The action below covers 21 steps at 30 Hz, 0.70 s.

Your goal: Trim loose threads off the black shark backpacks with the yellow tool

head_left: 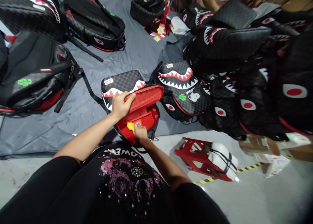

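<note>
A black checkered backpack (126, 79) with a printed shark mouth lies in front of me, its top compartment unzipped and its red lining (146, 118) showing. My left hand (121, 105) grips the edge of the raised flap, thumb on the red inner side. Inside the opening, my right hand (141, 132) has its fingers closed on a small yellow item (130, 126), whose kind I cannot make out. Just to the right lies another shark-mouth backpack (181, 87) with a white cartoon dog and a green patch.
Several more backpacks (95, 25) lie on the grey sheet (97, 132) at the left, and a dense pile (234, 48) fills the right. Red and yellow tags (160, 30) lie at the back. A red stool (198, 155) stands at right on the floor. Another person's arm (209, 0) shows at the top.
</note>
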{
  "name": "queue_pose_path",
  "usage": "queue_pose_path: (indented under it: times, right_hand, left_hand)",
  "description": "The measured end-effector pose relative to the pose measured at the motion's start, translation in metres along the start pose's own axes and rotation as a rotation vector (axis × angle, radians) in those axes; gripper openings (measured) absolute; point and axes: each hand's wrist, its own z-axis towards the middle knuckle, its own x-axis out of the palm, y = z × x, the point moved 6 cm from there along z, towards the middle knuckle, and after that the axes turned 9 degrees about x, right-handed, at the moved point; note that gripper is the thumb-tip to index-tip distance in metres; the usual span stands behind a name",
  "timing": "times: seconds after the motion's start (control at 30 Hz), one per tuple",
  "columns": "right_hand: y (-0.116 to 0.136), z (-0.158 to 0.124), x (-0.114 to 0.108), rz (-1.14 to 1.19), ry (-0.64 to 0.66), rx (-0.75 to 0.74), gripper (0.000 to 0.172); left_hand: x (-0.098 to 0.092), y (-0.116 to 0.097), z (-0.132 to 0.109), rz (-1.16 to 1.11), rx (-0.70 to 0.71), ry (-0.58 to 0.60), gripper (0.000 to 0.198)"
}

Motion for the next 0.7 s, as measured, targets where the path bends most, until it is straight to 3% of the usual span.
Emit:
queue_pose_path:
  times: [0.17,0.3,0.4,0.57,0.7]
  right_hand:
    - [-0.011,0.018,0.010,0.121,-0.104,0.191,0.049]
    - [-0.023,0.018,0.009,0.174,-0.131,0.134,0.051]
    - [-0.033,0.017,0.006,0.172,-0.149,0.194,0.053]
    - [-0.028,0.016,0.005,0.170,-0.117,0.152,0.048]
    - [-0.032,0.018,0.002,0.157,-0.109,0.224,0.044]
  left_hand:
    - [-0.008,0.004,-0.003,0.076,0.021,-0.029,0.052]
    - [-0.008,0.005,-0.001,0.103,0.038,-0.038,0.053]
    - [-0.003,0.003,0.001,0.085,0.063,-0.044,0.052]
    - [0.000,0.000,0.004,0.105,0.111,0.007,0.050]
    - [-0.002,0.004,0.004,0.113,0.127,0.017,0.048]
